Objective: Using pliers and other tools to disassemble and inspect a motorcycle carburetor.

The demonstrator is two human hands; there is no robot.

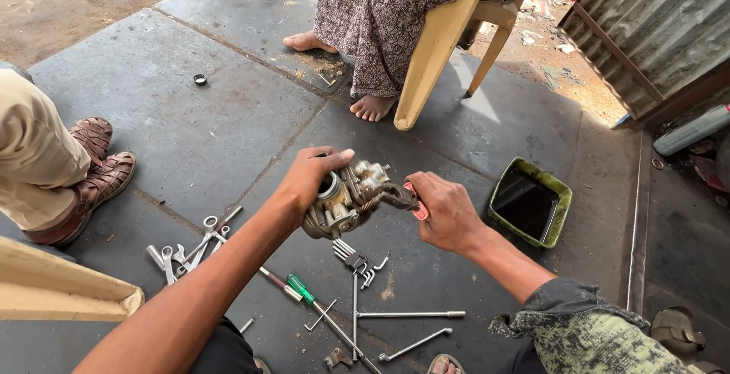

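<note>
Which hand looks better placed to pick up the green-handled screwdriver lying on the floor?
Probably right: the right hand holds only small pliers, while the left hand supports the carburetor above the green-handled screwdriver.

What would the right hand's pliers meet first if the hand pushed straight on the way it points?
The right hand points its red-handled pliers left at the carburettor held in the left hand; the tips already look on it, though depth is unclear.

The carburetor (346,199) sits above scattered wrenches (194,246), with the tray (561,218) to its right.
</note>
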